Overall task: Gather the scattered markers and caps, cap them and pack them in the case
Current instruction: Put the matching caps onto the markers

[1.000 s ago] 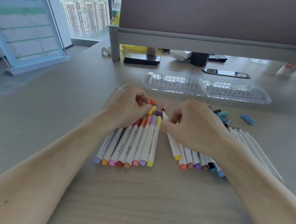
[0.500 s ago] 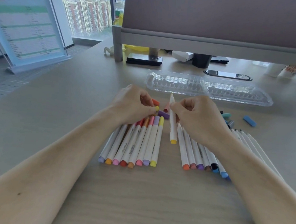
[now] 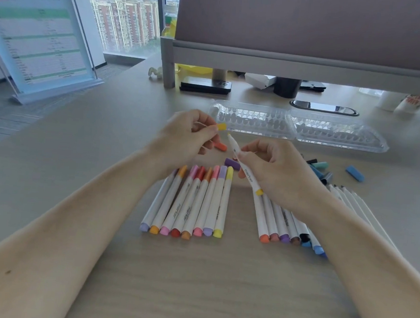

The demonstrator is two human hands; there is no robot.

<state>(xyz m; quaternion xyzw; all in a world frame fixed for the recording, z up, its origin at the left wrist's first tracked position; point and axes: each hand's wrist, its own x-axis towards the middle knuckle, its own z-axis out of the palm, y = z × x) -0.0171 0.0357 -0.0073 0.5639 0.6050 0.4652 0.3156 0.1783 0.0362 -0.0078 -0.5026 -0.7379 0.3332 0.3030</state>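
Word "marker" on held yellow marker [image 3: 248, 175]; same on capped markers [image 3: 176, 210]. Board [image 3: 38, 35] print unreadable.

The right hand [image 3: 280, 173] covers part of the yellow marker [image 3: 248, 176] it grips, and all the upper ends of the uncapped markers [image 3: 281, 228] lying beneath it. It also hides part of the dark and teal caps [image 3: 319, 166] behind it. The left hand [image 3: 182, 142] hides most of the yellow cap [image 3: 222, 127]; only one end shows. Print on the standing sign [image 3: 38, 35] is blurred past reading (the left edge crops it too). What lies inside the ribbed clear case [image 3: 298, 126] cannot be told. The cups [image 3: 406, 104] far right are blurred.
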